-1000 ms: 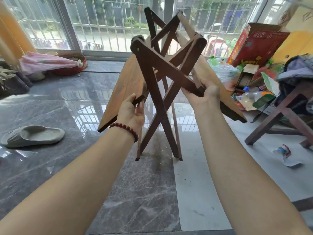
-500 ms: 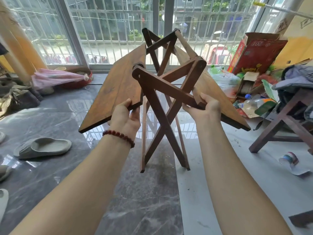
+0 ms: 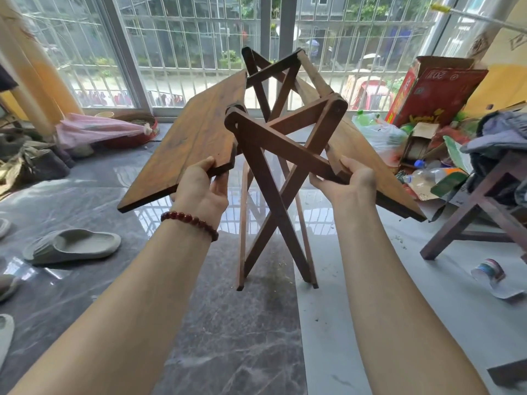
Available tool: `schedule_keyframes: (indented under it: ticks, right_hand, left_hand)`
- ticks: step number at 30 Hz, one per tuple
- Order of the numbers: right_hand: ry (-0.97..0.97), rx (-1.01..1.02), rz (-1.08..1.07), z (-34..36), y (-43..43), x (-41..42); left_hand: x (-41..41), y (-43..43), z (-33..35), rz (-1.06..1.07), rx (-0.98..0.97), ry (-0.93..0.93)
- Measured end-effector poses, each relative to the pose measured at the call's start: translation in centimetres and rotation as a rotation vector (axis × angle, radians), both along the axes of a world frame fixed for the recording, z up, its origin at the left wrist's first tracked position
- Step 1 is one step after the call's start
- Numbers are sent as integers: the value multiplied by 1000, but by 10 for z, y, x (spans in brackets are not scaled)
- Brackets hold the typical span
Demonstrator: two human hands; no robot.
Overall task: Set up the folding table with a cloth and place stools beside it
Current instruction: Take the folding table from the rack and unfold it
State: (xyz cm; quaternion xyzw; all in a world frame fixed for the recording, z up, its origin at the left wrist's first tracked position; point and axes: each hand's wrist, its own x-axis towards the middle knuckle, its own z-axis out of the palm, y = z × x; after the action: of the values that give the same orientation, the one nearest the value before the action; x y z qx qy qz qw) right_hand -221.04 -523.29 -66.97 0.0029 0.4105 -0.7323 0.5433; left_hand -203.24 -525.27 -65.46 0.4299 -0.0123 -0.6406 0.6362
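Since half a second before, the left leaf (image 3: 194, 146) of the folding table (image 3: 281, 155) had been swung further outward and upward toward level, and the right leaf (image 3: 368, 163) had been spread a little wider. Largest in view, the folding table was seen standing at the middle of the marble floor (image 3: 228, 337) on crossed dark legs (image 3: 273, 223), its two leaves sloping down and outward from the raised frame like a tent, not yet flat. Behind the table, a barred window (image 3: 199, 52) was spread across the whole back wall. To the right of the table, a dark wooden stool (image 3: 484, 206) was seen with clothes piled on it, and behind that a red cardboard box (image 3: 436, 92) was propped among bottles and bags. To the left of the table, a pink bundle (image 3: 94, 129) was laid near the window and a pale slipper (image 3: 71, 246) was left on the floor. At the near edge of the table, the left hand (image 3: 202, 192), marked by a beaded bracelet (image 3: 189, 220) at the wrist, was closed on the corner of the left leaf, thumb above and fingers beneath. The right hand (image 3: 345, 183) was clamped on the near corner of the right leaf where a frame bar met it.
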Motion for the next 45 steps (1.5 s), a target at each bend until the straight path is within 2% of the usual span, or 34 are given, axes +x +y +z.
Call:
schedule_keyframes:
  ticks: [6,8,11,13,15,18,27,31,40,45]
  right_hand:
    - [103,47,8,1,-1,-1]
    - [115,11,6,-1,3,0]
    - [240,-148,5,-8,8,1]
    - [263,-92,9,-5,6,0]
    - [135,11,-6,3,2,-3]
    - [48,-11,-57,11,0,0]
    - [48,-43,-11,17,-2,0]
    - [122,-37,-14,28,0,1]
    - [27,-45,-67,57,-5,6]
    - [106,-7,-44,60,0,6]
  left_hand:
    - [4,3,7,-28,-34,11]
    - [6,3,9,-27,-56,13]
    - [9,3,12,-21,-78,6]
    - [10,2,12,-21,-84,3]
    - [11,1,12,-13,-87,12]
    - [14,-3,12,-13,-92,15]
    - [25,-13,8,-40,-118,34]
    - [30,-21,7,-25,-126,24]
    - [37,-38,24,13,-138,-36]
    - [39,-38,26,-4,-135,-58]
